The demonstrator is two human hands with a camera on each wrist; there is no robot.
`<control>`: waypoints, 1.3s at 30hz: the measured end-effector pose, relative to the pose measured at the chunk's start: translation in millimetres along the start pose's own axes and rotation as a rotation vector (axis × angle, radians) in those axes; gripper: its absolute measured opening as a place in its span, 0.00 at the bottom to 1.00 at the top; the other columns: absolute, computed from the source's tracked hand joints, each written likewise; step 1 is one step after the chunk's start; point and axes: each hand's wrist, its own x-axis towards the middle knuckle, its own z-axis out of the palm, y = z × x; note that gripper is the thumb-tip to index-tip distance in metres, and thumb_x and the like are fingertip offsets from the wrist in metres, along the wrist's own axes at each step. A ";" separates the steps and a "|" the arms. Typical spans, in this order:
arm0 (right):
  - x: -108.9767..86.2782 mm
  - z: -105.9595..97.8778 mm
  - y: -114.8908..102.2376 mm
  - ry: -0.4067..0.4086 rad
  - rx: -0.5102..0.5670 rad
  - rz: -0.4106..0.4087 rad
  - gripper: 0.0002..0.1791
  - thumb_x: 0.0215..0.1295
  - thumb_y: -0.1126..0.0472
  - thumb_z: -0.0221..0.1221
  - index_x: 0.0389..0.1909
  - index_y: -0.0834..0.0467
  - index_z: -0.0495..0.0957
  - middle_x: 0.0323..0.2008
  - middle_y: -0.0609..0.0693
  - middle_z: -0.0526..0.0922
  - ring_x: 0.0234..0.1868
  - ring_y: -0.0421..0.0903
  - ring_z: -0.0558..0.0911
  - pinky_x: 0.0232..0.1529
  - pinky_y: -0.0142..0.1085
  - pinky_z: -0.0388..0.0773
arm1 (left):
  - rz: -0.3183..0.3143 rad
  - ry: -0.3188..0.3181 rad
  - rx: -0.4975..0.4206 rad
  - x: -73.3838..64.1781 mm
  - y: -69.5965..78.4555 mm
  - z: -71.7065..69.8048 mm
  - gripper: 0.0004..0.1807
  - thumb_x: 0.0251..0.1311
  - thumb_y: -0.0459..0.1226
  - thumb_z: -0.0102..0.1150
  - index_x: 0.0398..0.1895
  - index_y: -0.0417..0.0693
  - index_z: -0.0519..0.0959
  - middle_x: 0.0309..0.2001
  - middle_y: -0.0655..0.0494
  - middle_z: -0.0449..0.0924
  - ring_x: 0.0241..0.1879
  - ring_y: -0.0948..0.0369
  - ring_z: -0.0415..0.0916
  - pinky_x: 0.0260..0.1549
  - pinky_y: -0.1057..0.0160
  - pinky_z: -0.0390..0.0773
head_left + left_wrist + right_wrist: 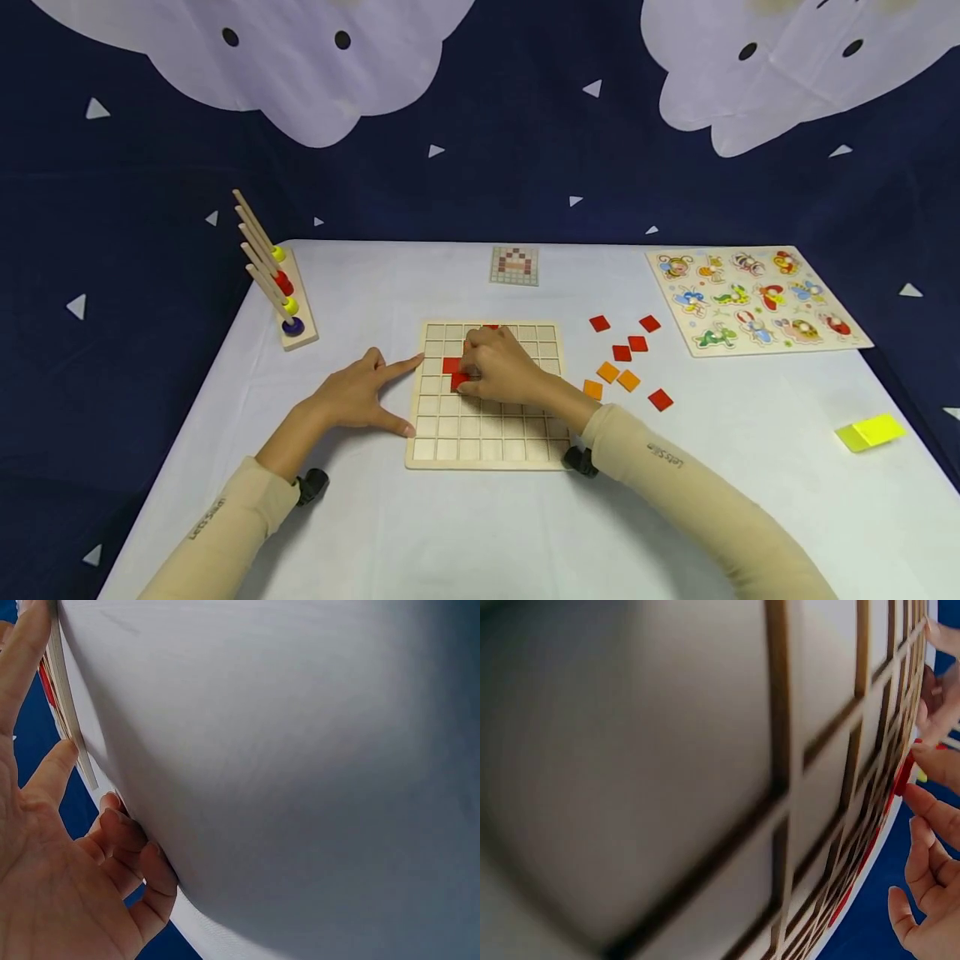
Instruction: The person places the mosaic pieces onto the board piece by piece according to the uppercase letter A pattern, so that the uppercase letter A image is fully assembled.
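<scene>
A square wooden grid board lies on the white table, with several red tiles in its cells. Over its upper middle, my right hand partly covers the cells. The right wrist view shows the thumb and index finger of that hand pinching a small red tile at the grid. My left hand is at the board's left side, index finger and thumb spread apart and touching the edge. In the left wrist view its other fingers are loosely bent by the tabletop.
Loose red tiles and orange tiles lie right of the board. Behind it is a small pattern card. A peg stacker stands back left, an insect puzzle back right, and a yellow block at right.
</scene>
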 end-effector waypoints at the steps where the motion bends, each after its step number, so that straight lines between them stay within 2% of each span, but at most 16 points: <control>1: 0.5 0.6 -1.9 -0.002 -0.006 -0.009 0.11 0.54 0.53 0.73 0.34 0.55 0.89 0.32 0.45 0.76 0.36 0.42 0.71 0.50 0.48 0.67 | 0.002 0.001 0.000 0.3 0.6 -0.2 0.61 0.33 0.67 0.75 0.76 0.65 0.61 0.38 0.52 0.61 0.30 0.59 0.61 0.25 0.63 0.61; 7: 2.5 2.4 -8.3 0.000 -0.018 -0.007 0.09 0.55 0.54 0.73 0.27 0.54 0.85 0.31 0.46 0.76 0.36 0.44 0.72 0.50 0.47 0.68 | 0.013 0.011 0.003 -0.2 4.3 -1.9 0.61 0.33 0.68 0.75 0.76 0.65 0.61 0.39 0.51 0.62 0.30 0.59 0.61 0.26 0.62 0.61; 15: 8.6 4.2 -13.3 -0.062 0.016 0.069 0.10 0.56 0.52 0.72 0.27 0.53 0.83 0.32 0.47 0.76 0.39 0.46 0.72 0.52 0.50 0.68 | 0.013 0.013 0.004 -1.1 4.4 -0.2 0.61 0.33 0.68 0.74 0.76 0.64 0.61 0.39 0.51 0.62 0.31 0.59 0.62 0.26 0.63 0.62; 20: 10.4 5.2 -17.2 -0.111 -0.013 0.079 0.12 0.57 0.49 0.71 0.34 0.52 0.86 0.35 0.46 0.76 0.41 0.45 0.72 0.57 0.51 0.66 | -0.004 0.010 -0.002 -6.2 0.4 4.7 0.61 0.33 0.68 0.74 0.76 0.63 0.61 0.39 0.50 0.63 0.32 0.58 0.63 0.26 0.62 0.64; 24: 7.6 -3.0 -13.4 -0.090 0.008 0.060 0.17 0.57 0.47 0.70 0.41 0.54 0.87 0.39 0.48 0.78 0.44 0.46 0.73 0.59 0.52 0.65 | -0.020 0.004 -0.006 -9.2 -2.1 5.9 0.62 0.33 0.68 0.74 0.76 0.63 0.60 0.40 0.50 0.63 0.32 0.58 0.64 0.26 0.62 0.64; 27: 0.2 -15.4 1.9 -0.023 -0.004 0.063 0.16 0.58 0.49 0.70 0.43 0.54 0.87 0.41 0.49 0.79 0.44 0.47 0.74 0.58 0.52 0.66 | -0.018 0.009 -0.003 -8.9 -1.7 4.3 0.62 0.33 0.68 0.74 0.76 0.64 0.60 0.40 0.50 0.63 0.33 0.58 0.64 0.27 0.62 0.64; 32: -20.8 -41.1 48.5 0.064 -0.080 0.156 0.13 0.58 0.55 0.71 0.43 0.54 0.88 0.39 0.51 0.79 0.43 0.49 0.75 0.55 0.53 0.67 | -0.018 0.005 0.001 -6.1 0.7 0.7 0.62 0.32 0.68 0.75 0.76 0.63 0.61 0.39 0.50 0.63 0.32 0.58 0.63 0.27 0.62 0.64; 36: -43.9 -59.8 89.2 0.069 -0.103 0.285 0.13 0.58 0.59 0.70 0.45 0.55 0.88 0.40 0.53 0.79 0.45 0.52 0.75 0.53 0.54 0.65 | -0.014 -0.008 0.007 -3.6 1.6 -0.1 0.63 0.32 0.68 0.75 0.76 0.62 0.61 0.39 0.51 0.62 0.31 0.58 0.63 0.26 0.62 0.63; 39: -61.4 -70.5 114.7 0.044 -0.125 0.381 0.14 0.58 0.62 0.68 0.47 0.56 0.87 0.42 0.56 0.79 0.47 0.55 0.75 0.53 0.56 0.64 | -0.004 -0.007 0.013 -0.8 1.8 1.1 0.63 0.32 0.68 0.74 0.76 0.62 0.61 0.39 0.51 0.62 0.31 0.59 0.63 0.26 0.63 0.63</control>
